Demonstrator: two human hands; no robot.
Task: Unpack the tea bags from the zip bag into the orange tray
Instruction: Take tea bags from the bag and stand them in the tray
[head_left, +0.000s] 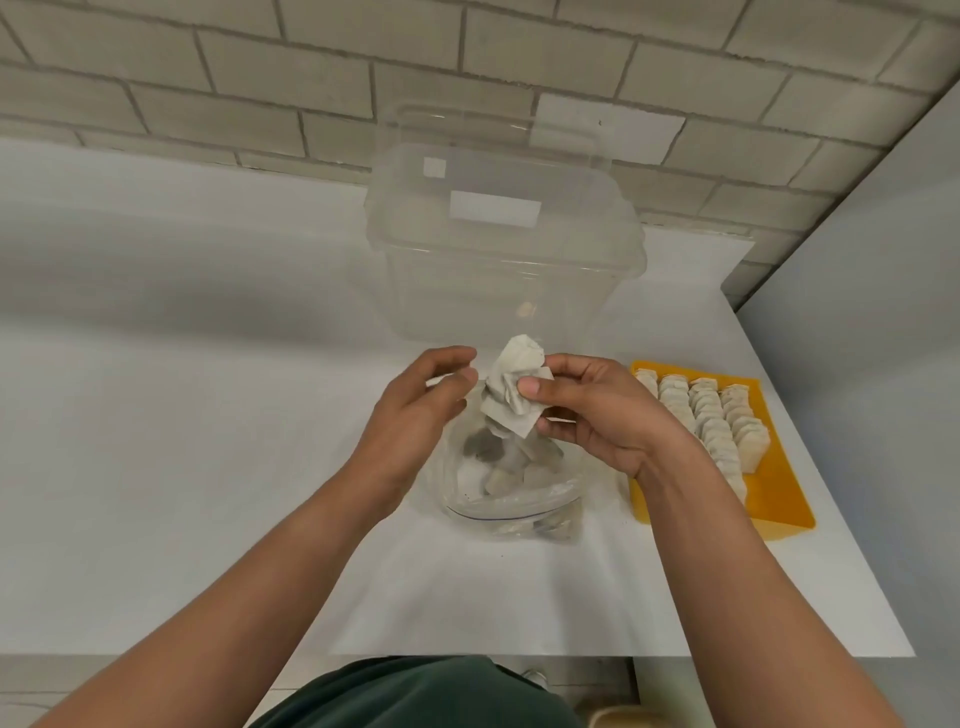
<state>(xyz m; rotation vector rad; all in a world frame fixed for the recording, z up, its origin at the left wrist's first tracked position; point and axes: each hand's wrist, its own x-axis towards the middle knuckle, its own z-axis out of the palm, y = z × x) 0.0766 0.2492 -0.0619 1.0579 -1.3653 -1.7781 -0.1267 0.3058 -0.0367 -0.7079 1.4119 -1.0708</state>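
Your white countertop (182, 415) ends at a pale brick wall (208, 78) at 12 o'clock and drops off past the orange plastic tray (779, 499) at 3. Right hand (608, 415) pinches white paper tea bags (511, 395), left hand (410, 415) relaxed.

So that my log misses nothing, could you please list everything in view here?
counter: one, white, under everything
tiled wall: one, pale grey, behind the counter
clear container: one, see-through, back middle of the counter
zip bag: one, clear, below the hands, tea bags inside
orange tray: one, orange, right side of the counter
tea bags in the tray: many, off-white, four rows
held tea bags: a bunch, off-white, above the zip bag
green garment: one, dark green, bottom edge
left hand: one, left of the bunch, fingers curled, grip unclear
right hand: one, pinching the bunch
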